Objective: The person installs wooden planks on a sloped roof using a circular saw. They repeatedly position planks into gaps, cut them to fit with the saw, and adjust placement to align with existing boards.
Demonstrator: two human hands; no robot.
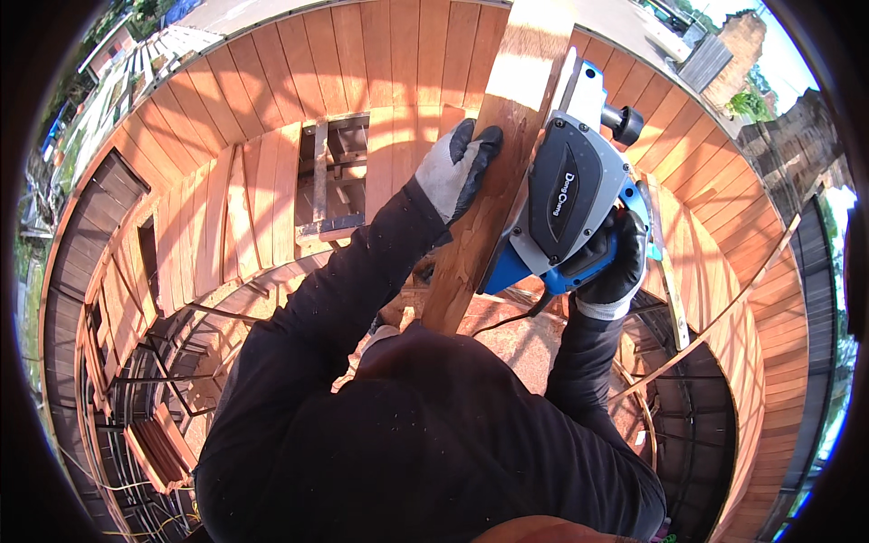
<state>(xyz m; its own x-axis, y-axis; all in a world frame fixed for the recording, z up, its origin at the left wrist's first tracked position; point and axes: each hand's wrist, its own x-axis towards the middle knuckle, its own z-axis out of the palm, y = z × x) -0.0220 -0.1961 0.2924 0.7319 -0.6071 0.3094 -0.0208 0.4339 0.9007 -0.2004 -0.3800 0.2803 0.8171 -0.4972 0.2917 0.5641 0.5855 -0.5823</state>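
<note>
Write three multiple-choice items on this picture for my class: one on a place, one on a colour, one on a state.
1. Where does the left hand rest?
A. on the plank
B. on the planer's knob
C. on the floor

2. What colour is the planer's handle part?
A. red
B. blue
C. yellow

3. How is the right hand?
A. open and empty
B. shut on the planer
C. flat on the decking

Answers: 1 A, the gloved fingers lie on the plank's face. 2 B, blue shows below the grey body. 3 B, the glove wraps round the handle.
</note>
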